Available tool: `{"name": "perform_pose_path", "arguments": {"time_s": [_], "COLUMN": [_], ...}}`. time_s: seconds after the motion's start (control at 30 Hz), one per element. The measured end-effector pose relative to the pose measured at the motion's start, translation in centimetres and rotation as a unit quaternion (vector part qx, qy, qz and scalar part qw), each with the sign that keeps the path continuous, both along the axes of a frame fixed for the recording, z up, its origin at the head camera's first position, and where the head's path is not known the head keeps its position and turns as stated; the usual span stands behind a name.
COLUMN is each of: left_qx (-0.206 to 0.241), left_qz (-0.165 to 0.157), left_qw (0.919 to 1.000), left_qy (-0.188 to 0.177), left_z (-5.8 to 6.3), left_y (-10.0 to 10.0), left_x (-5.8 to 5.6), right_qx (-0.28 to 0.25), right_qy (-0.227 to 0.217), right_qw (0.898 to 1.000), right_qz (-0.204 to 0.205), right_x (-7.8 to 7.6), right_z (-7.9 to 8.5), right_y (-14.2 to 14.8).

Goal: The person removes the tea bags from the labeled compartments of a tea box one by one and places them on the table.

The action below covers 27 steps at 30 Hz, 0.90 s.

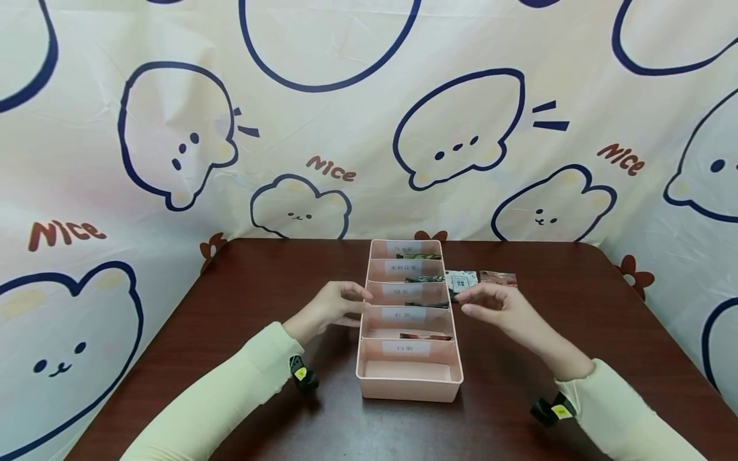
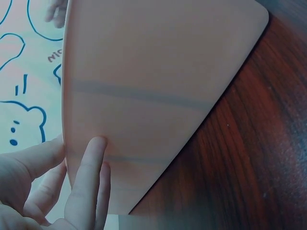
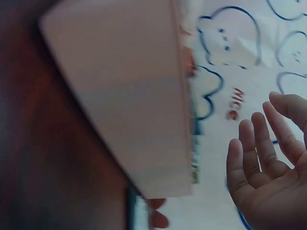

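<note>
A long pink divided storage box [image 1: 409, 388] stands in the middle of the table, with white labels in Chinese on its walls. Green sachets [image 1: 419, 257] lie in the far compartment, and a red sachet [image 1: 425, 337] in the second from the front. My left hand [image 1: 331, 307] holds the box's left rim, with some fingertips over the edge and others against the outer wall [image 2: 144, 124]. Beside the right wall, my right hand [image 3: 268, 172] is apart from the box, its fingers relaxed and nothing in them. The front compartment shows only its bare floor.
Right of the box lie a white-and-teal patterned sachet [image 1: 461, 280] and a reddish sachet [image 1: 498, 278], partly behind my right hand. A printed cloth [image 1: 369, 115] hangs behind the dark wooden table [image 1: 259, 410]. Each wrist carries a black strapped device [image 1: 303, 374].
</note>
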<state>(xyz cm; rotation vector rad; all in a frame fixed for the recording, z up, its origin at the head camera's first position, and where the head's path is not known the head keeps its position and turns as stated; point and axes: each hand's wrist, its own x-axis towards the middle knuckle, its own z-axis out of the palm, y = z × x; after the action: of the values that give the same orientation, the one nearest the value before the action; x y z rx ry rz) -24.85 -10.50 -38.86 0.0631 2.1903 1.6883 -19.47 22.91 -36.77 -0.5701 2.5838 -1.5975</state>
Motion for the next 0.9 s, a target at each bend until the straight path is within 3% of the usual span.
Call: {"name": "perform_pose_path", "arguments": {"time_s": [0.2,0.47,0.9], "left_qx": [0.001,0.006,0.011], "left_qz": [-0.003,-0.007,0.001], "left_qw": [1.0,1.0,0.9999], "left_qy": [0.004,0.003,0.001], "left_z": [0.1,-0.1,-0.2], "left_y": [0.0,0.0,0.1], "left_x": [0.0,0.0,0.0], "right_qx": [0.015,0.03,0.073], "right_qy": [-0.043,-0.034,-0.039], "right_qw": [0.999,0.996,0.993], "right_qz": [0.031,0.074,0.081], "right_x": [0.5,0.7,1.0], "right_z": [-2.1,-3.7,-3.3], "right_y": [-0.7,-1.1,-1.7]}}
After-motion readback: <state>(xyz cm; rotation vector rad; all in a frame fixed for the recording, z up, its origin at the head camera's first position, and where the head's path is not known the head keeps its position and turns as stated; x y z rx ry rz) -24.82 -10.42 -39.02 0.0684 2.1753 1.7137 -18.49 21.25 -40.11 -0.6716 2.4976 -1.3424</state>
